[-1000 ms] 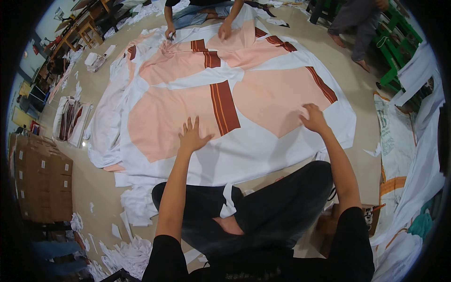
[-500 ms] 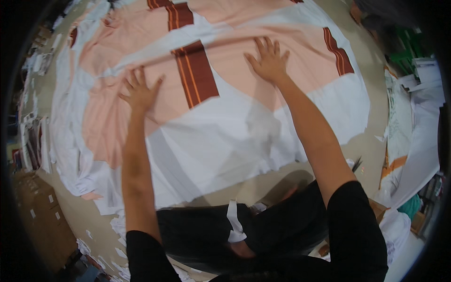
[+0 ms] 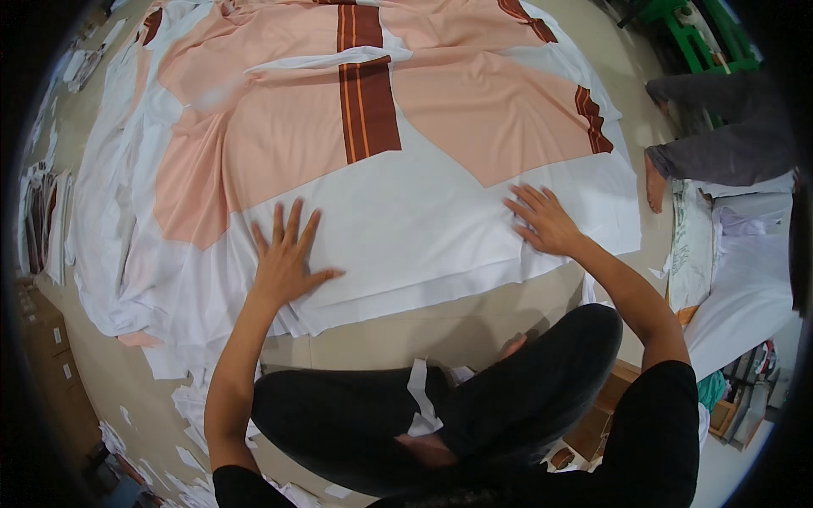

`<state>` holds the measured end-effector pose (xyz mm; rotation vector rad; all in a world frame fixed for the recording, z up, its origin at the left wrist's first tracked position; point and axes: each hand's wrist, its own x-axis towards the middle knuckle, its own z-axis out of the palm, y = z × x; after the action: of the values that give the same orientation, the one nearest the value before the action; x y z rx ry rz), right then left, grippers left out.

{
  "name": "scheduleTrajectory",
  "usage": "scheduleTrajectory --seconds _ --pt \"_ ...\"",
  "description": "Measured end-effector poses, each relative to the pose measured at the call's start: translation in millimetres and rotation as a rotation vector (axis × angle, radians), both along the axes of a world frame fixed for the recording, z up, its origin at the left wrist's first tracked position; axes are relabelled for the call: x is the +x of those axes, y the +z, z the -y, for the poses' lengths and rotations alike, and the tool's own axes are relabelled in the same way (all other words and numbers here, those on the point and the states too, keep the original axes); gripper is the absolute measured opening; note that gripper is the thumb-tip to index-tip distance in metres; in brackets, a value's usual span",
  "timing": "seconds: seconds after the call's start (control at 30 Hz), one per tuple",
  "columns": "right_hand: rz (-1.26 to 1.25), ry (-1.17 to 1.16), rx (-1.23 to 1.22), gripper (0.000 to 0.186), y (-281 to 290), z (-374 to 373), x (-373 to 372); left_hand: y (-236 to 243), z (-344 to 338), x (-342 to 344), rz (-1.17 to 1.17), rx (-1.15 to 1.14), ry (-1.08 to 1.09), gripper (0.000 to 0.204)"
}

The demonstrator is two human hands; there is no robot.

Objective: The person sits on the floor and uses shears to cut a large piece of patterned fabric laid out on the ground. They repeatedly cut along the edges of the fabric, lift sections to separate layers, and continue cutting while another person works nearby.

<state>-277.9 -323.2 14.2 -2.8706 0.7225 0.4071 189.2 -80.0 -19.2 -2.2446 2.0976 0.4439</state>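
A large layered cloth in white and peach lies spread over the floor in front of my crossed legs. Its peach panels carry maroon bands with thin orange stripes, one maroon band near the middle. My left hand rests flat on the white part near its front edge, fingers spread. Further right, my right hand lies on the white border just below the peach, fingers extended and slightly blurred. Neither hand grips anything. A fold of white ridges up across the far part of the peach.
Brown cartons stand at the left, with paper scraps strewn near them. On the right, another person's leg and bare foot show beside a pile of white cloth. A green frame stands at the far right.
Both hands have come back toward me, from the peach panels to the white border. The cloth's folds have shifted. Another person's leg now shows at the right.
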Motion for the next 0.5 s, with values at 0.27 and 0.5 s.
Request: scheduleTrajectory --seconds 0.27,0.5 --pt "-0.204 -0.951 -0.268 0.060 -7.5 -120.5 -255.6 57.5 -72.9 -33.1 0.013 0.283 0.033 0.132" --pt "0.196 -1.560 -0.385 0.056 -71.6 -249.6 -284.6 35.6 -67.7 -103.6 -0.048 0.229 -0.097 0.118"
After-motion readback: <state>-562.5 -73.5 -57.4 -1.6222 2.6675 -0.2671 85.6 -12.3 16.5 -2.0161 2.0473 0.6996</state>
